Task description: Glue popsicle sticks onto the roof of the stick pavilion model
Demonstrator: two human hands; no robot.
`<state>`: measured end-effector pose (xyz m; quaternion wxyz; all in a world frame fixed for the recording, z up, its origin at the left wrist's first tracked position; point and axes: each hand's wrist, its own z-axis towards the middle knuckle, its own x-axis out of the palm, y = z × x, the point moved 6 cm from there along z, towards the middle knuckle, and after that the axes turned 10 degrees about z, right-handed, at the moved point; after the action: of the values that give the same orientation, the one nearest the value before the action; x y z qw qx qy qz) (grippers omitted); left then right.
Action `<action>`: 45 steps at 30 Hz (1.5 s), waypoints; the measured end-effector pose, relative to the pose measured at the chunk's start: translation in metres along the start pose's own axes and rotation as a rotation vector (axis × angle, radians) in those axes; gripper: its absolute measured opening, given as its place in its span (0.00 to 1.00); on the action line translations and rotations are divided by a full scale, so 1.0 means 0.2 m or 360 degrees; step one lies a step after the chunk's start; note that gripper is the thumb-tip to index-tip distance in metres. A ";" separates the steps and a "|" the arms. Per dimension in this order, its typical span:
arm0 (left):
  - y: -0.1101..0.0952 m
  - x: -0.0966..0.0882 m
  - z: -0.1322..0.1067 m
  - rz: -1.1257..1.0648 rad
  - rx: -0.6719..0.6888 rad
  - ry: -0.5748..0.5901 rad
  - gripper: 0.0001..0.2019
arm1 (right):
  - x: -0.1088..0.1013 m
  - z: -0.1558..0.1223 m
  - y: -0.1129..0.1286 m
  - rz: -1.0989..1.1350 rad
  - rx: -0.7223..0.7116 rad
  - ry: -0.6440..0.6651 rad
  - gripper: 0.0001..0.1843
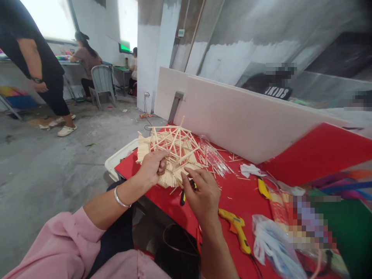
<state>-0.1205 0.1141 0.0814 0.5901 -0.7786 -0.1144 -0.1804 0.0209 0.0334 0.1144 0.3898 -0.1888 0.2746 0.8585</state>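
My left hand (152,168) is at the stick model (179,145), which stands near the left edge of the desk (241,193). Its thumb and forefinger are pinched together; I cannot tell whether a stick is between them. My right hand (205,190) is just beside the model, on the side of the desk's near edge, its thumb and forefinger a little apart.

Behind my right hand, close to the near edge, is a knife (183,198), partly hidden. A clear packet (213,157) lies beside the model, toward the desk's far edge, with thin sticks in it; loose sticks are scattered around it. A white tub (111,161) sits just past the desk's left edge, its inside mostly covered. Toward the near right corner lies a crumpled white plastic bag (273,248); I can't make out its contents. Between it and my right hand is a yellow glue gun (240,230).
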 end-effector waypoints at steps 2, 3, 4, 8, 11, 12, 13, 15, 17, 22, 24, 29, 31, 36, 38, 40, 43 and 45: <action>0.00 0.00 0.00 0.0002 0.0005 -0.0005 0.15 | 0.01 -0.01 0.00 0.0003 0.0007 0.0018 0.10; 0.00 0.00 0.00 0.0004 0.0008 -0.0005 0.15 | 0.00 -0.01 -0.01 0.0004 0.0010 0.0020 0.10; 0.00 -0.01 0.00 0.0005 0.0012 -0.0003 0.15 | 0.00 -0.02 -0.01 0.0007 0.0014 0.0018 0.10; 0.00 -0.01 0.01 -0.0001 0.0031 0.0011 0.16 | -0.02 -0.02 -0.01 0.0002 0.0026 -0.0021 0.09; 0.00 0.00 0.01 -0.0005 0.0039 0.0014 0.15 | -0.02 -0.02 -0.01 0.0002 0.0028 -0.0021 0.09; 0.00 0.00 0.01 -0.0005 0.0038 0.0011 0.15 | -0.01 -0.02 -0.02 0.0007 0.0033 -0.0016 0.09; 0.00 0.00 0.01 -0.0005 0.0038 0.0010 0.15 | -0.01 -0.02 -0.02 0.0014 0.0038 -0.0010 0.09; 0.00 0.00 0.00 -0.0006 0.0036 0.0012 0.16 | -0.01 -0.03 -0.02 0.0031 0.0055 0.0001 0.09; 0.00 0.00 0.00 -0.0009 0.0035 0.0017 0.16 | -0.01 -0.04 -0.02 0.0044 0.0061 0.0012 0.09; 0.00 0.01 -0.01 -0.0022 0.0028 0.0018 0.13 | -0.01 -0.06 -0.02 0.0068 0.0071 0.0017 0.09; -0.01 0.01 0.00 -0.0023 0.0027 0.0003 0.12 | -0.01 -0.06 -0.03 0.0086 0.0084 0.0017 0.09; -0.03 0.01 -0.05 -0.0001 0.0129 0.0027 0.13 | -0.03 -0.07 -0.01 0.0187 0.0128 -0.0019 0.08; -0.03 0.00 -0.12 0.0058 0.0305 0.0012 0.14 | -0.07 -0.09 0.02 0.0361 0.0208 -0.0074 0.08; 0.13 0.08 -0.34 0.0678 0.0607 0.0311 0.13 | -0.12 -0.19 0.06 0.0865 0.0579 -0.0126 0.12; 0.24 0.14 -0.37 0.0767 0.0594 0.0500 0.14 | -0.13 -0.22 0.05 0.0956 0.0659 -0.0056 0.10; 0.36 0.17 -0.35 0.0744 0.0538 0.0551 0.14 | -0.15 -0.25 -0.02 0.0914 0.0751 0.0032 0.13; 0.52 0.19 -0.28 0.0781 0.0441 0.0549 0.18 | -0.17 -0.28 -0.29 0.0375 0.1051 0.0345 0.23; 0.58 0.17 -0.23 0.0928 0.0433 0.0470 0.19 | -0.14 -0.32 -0.53 -0.0255 0.1171 0.0915 0.27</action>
<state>-0.0503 0.0361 0.0045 0.7252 -0.6583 0.1762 -0.0980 0.1273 0.0346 0.0453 0.4039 -0.2888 0.6420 0.5843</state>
